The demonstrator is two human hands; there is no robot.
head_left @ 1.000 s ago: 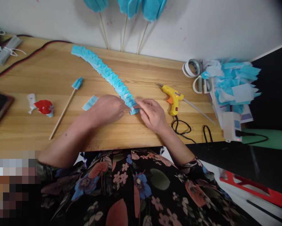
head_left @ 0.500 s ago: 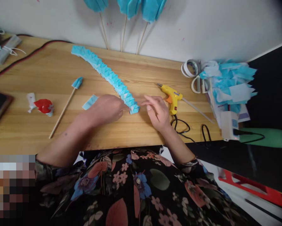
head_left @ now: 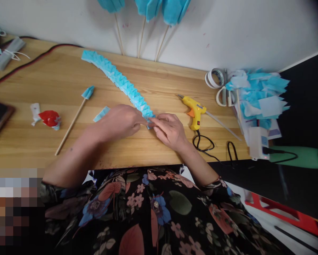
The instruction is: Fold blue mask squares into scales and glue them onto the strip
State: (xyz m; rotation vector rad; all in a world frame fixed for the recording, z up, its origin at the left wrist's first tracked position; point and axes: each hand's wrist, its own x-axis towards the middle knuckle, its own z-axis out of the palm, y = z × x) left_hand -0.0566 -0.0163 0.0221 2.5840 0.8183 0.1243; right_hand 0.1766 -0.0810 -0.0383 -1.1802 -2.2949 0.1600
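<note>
Head view: touching lower end of pleated blue strip, stretched diagonally from upper left to frame's centre, with nearly closed fingers of left hand and right hand; cannot tell if pinching or pressing. Seemingly pleated along visible length, perhaps unfinished only under fingers.

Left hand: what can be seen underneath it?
A small blue piece pokes out beside the left hand, lying on the wooden table. The hand seems to cover its other end; anything else beneath is hidden.
</note>
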